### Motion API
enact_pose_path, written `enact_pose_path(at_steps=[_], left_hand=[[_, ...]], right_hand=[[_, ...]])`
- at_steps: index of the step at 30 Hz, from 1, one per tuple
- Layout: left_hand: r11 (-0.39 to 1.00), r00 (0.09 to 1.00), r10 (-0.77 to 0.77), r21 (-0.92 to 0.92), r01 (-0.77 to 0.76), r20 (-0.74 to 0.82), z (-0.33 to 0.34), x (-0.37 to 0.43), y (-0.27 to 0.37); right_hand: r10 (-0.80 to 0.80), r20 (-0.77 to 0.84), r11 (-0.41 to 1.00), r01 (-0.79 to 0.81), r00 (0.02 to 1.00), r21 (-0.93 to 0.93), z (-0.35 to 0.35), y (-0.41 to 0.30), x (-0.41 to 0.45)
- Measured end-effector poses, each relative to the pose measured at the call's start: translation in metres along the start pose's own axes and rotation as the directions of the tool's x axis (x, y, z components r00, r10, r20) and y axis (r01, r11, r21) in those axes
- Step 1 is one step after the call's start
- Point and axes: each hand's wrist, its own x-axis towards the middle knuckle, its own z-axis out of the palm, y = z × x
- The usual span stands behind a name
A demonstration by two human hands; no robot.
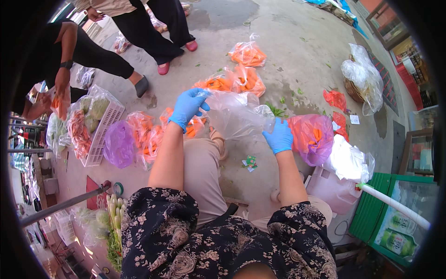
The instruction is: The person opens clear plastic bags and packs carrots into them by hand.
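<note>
Both my hands wear blue gloves and stretch a clear plastic bag [237, 117] between them above the floor. My left hand [190, 107] pinches the bag's upper left edge. The lower right part of the bag is gripped by my right hand [279, 135]. Beyond it lie bags of carrots [248, 55], and several more carrot bags [141, 130] rest by my left forearm. A pink-purple bag with carrots [312, 137] sits just right of my right hand. The bag between my hands looks empty.
At the left stand a white plastic crate [104, 134] with bagged vegetables and a purple bag [119, 143]. One person there holds a bag of carrots [60, 103]; another stands behind. White plastic bags [348, 158] lie on a pale pink container [329, 190] at the right, near a metal pole [393, 205].
</note>
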Motion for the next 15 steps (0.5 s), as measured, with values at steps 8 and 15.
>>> enact_pose_path(at_steps=[8,15], left_hand=[[0.828,0.974,-0.219,-0.516,0.219,0.061,-0.218,-0.088,-0.101],[-0.356,0.973,0.211,-0.934,-0.017,-0.098,-0.236,-0.108,-0.128]], right_hand=[[-0.285,0.508,0.287,-0.433,0.813,0.854,-0.009,-0.132,0.051],[-0.694,0.439,-0.280,-0.776,0.571,0.566,0.021,-0.215,0.119]])
